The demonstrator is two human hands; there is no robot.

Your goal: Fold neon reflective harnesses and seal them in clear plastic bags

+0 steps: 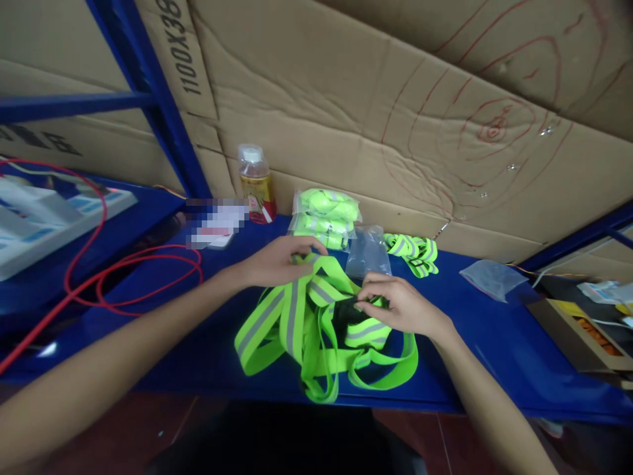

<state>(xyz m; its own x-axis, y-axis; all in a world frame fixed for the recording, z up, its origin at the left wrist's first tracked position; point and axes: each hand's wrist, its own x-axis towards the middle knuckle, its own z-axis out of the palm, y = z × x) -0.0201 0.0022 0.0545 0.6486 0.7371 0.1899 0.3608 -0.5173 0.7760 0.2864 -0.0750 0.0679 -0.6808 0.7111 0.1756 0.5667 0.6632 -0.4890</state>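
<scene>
Neon-green reflective webbing (312,340), one tangle, on blue tabletop (484,336). Right hand (393,303): grip closed, pinching webbing. Left hand (284,262): grip curled at strap, hold unclear.

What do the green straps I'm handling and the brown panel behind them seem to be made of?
Green straps: probably synthetic webbing, since they're flat, limp and looping, with smooth grey, possibly reflective stripes. Brown panel: apparently cardboard, matt, judging by its creases and box-style printing.
</scene>
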